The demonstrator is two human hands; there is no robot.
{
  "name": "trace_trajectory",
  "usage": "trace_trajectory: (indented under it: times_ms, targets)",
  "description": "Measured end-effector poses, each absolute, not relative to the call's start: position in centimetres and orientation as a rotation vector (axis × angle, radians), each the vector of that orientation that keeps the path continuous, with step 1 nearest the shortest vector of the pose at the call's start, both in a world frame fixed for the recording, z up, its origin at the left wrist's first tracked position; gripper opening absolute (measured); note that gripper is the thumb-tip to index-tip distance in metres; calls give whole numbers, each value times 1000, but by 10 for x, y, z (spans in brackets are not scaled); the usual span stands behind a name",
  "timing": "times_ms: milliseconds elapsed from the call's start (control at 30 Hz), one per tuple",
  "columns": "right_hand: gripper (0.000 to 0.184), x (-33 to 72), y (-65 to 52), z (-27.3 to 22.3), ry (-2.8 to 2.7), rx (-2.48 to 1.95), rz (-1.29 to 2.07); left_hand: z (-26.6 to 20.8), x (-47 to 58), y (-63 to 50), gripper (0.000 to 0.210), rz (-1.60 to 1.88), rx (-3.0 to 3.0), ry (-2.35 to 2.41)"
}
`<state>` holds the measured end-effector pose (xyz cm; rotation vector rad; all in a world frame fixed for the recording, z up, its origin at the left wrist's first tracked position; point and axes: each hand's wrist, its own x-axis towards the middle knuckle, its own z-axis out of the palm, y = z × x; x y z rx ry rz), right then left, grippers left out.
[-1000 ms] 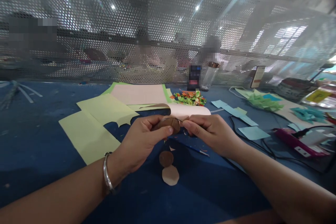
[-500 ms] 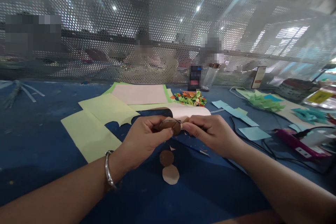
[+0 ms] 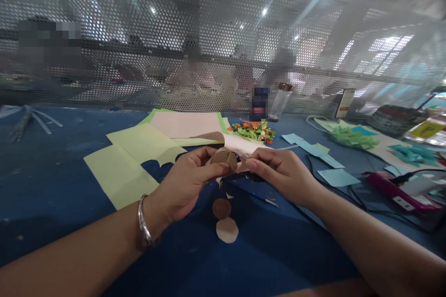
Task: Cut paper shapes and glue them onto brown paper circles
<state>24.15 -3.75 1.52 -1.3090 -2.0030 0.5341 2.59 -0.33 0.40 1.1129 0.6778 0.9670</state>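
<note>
Between the thumb and fingers of my left hand [image 3: 190, 176] is a round brown paper disc [image 3: 223, 161], tilted up off the table. My right hand [image 3: 278, 171] is closed in a pinch on a thin grey tool [image 3: 241, 155] whose tip reaches the disc's right edge; its kind is mostly hidden by the fingers. Below the hands, a darker brown paper disc [image 3: 221, 209] lies flat, touching a pale paper disc [image 3: 227, 230] nearer to me. A blue pen-like stick [image 3: 259, 197] rests beneath my right hand.
Yellow sheets [image 3: 118, 171] with cut-out edges lie at left, a pink sheet [image 3: 188, 123] behind. Colourful paper scraps [image 3: 254, 131], a phone [image 3: 259, 103] and a bottle [image 3: 281, 101] stand farther back. Blue paper pieces [image 3: 337, 177] and a purple power strip [image 3: 400, 195] with cables are at right.
The disc in my left hand has turned to show more of its face. The thin tool has shifted to the disc's right edge. A curled paper edge behind the hands has moved.
</note>
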Motion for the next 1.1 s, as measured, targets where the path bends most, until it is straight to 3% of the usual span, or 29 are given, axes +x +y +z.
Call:
trace_trajectory:
  times_ms: [200, 1100]
  targets:
    - [37, 237, -39, 5, -1915, -1284, 529, 6, 25, -8, 11, 865, 1083, 771]
    - [27, 230, -39, -4, -1948, -1153, 517, 8, 25, -8, 10, 799, 1283, 729]
